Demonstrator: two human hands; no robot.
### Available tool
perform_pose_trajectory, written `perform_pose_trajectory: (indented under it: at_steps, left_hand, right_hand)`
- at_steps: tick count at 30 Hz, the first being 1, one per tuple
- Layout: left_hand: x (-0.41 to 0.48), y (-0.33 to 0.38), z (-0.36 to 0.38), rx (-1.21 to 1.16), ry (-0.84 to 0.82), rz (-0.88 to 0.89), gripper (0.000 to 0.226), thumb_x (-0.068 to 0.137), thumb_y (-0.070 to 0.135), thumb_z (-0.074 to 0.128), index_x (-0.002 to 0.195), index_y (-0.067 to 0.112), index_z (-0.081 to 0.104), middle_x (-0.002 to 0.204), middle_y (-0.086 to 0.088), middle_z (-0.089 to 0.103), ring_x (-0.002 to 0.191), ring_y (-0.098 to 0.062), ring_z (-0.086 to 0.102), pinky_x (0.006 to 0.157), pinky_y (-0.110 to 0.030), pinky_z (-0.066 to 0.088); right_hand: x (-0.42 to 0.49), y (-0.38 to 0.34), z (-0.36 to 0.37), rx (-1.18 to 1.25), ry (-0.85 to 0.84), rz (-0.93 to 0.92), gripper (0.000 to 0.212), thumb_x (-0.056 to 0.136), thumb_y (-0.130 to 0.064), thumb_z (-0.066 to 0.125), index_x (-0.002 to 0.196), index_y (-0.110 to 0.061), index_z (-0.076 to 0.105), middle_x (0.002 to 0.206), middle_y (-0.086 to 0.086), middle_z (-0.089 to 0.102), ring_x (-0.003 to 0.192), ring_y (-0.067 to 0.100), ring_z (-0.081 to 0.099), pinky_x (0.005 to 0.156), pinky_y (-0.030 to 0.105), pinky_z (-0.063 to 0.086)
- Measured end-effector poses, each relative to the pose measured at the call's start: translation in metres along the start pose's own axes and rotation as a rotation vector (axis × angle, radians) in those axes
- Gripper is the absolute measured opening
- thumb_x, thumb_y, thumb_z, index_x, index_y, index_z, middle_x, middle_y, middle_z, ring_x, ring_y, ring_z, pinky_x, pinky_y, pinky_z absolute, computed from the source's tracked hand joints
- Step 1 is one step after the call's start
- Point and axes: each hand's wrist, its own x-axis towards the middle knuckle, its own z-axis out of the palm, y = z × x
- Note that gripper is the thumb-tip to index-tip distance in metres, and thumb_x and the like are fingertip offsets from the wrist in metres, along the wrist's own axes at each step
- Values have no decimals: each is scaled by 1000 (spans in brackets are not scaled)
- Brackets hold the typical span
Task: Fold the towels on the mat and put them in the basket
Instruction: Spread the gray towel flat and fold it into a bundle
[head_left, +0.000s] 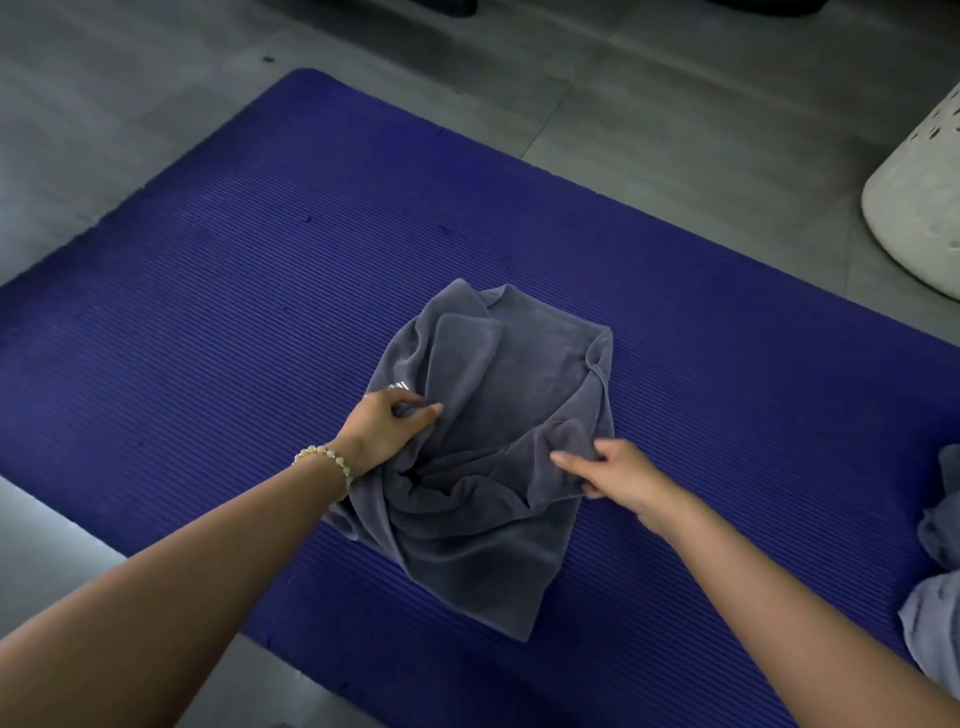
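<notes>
Lying crumpled near the middle of the blue mat, the grey towel is partly doubled over itself, one corner pointing toward 6 o'clock.

The left hand sits at the towel's 9 o'clock edge. Its grip is closed, thumb and curled fingers pinching a fold of cloth. A bead bracelet circles that wrist.

The right hand is at the towel's 3 o'clock side. Its grip is also closed on the cloth, with the thumb on top and the fingers tucked under a raised fold.

The white basket stands off the mat on the grey floor, at 2 o'clock from the towel and well apart from it. More towels lie bunched at 4 o'clock, cut by the frame edge.
</notes>
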Motion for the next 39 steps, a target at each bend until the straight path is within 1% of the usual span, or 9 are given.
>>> perform_pose_trajectory:
  at_steps: [4, 7, 11, 14, 17, 23, 26, 30, 39]
  left_hand:
    - [-28, 18, -7, -87, -570, 34, 25, 84, 47, 65, 104, 33, 71, 104, 16, 71, 102, 1, 63, 94, -16, 48]
    - [-42, 9, -1, 175, -921, -79, 38, 77, 64, 62, 106, 41, 68, 109, 22, 68, 110, 2, 59, 99, -17, 41]
    - [-37, 0, 10, 334, -775, -60, 59, 61, 86, 54, 98, 43, 70, 101, 24, 68, 107, -1, 59, 106, -28, 38]
    - [-30, 7, 16, 34, -435, -73, 43, 73, 72, 61, 88, 33, 71, 92, 14, 70, 95, -4, 63, 92, -25, 48]
    - [-23, 19, 26, -109, -154, -64, 33, 85, 53, 62, 102, 26, 70, 97, 11, 69, 97, -6, 63, 83, -16, 44]
    - [-17, 21, 41, -128, -136, -86, 24, 88, 37, 65, 102, 20, 75, 99, 5, 72, 94, -8, 64, 88, -18, 44]
    - [-15, 20, 44, -192, -112, -82, 21, 87, 33, 68, 99, 17, 76, 97, 2, 73, 94, -9, 66, 90, -21, 49]
    - [-22, 27, 38, -335, -156, -4, 19, 87, 32, 68, 95, 17, 76, 93, 2, 75, 91, -8, 69, 83, -16, 52]
    - [-36, 39, 24, -448, -308, 29, 18, 89, 28, 64, 98, 15, 74, 93, 1, 75, 88, -6, 70, 72, -13, 53]
  right_hand:
    - [2, -22, 4, 349, 91, -124, 18, 89, -41, 63, 97, -25, 63, 99, -4, 69, 93, 11, 66, 83, 27, 54]
    - [3, -27, 16, 215, 33, -171, 22, 90, -40, 62, 91, -18, 62, 82, -4, 66, 80, 9, 64, 72, 24, 53]
    - [6, -21, 45, 127, -38, -186, 21, 92, -31, 60, 89, -10, 57, 76, 1, 63, 63, 7, 61, 50, 16, 47]
    - [9, -13, 59, 101, 0, -190, 19, 94, -29, 58, 78, -20, 55, 73, -1, 62, 63, 8, 60, 52, 18, 49]
    - [5, -10, 60, 181, 30, -237, 14, 90, -29, 64, 81, -21, 57, 74, -5, 62, 67, 7, 59, 56, 17, 49]
    - [-5, -14, 40, 240, 72, -433, 36, 87, -14, 69, 117, -28, 56, 65, -2, 59, 61, 6, 60, 66, 19, 52]
    - [-9, -18, 28, 164, -7, -445, 23, 84, -11, 71, 106, -18, 66, 78, -1, 67, 67, 0, 64, 69, 16, 51]
    - [-11, -18, 11, 47, -141, -409, 36, 83, -7, 71, 115, -14, 58, 103, -8, 69, 97, -4, 65, 82, 11, 49]
    - [-10, -38, 4, -143, 5, -517, 11, 81, -20, 75, 90, -18, 70, 82, -5, 74, 83, 2, 68, 87, 23, 52]
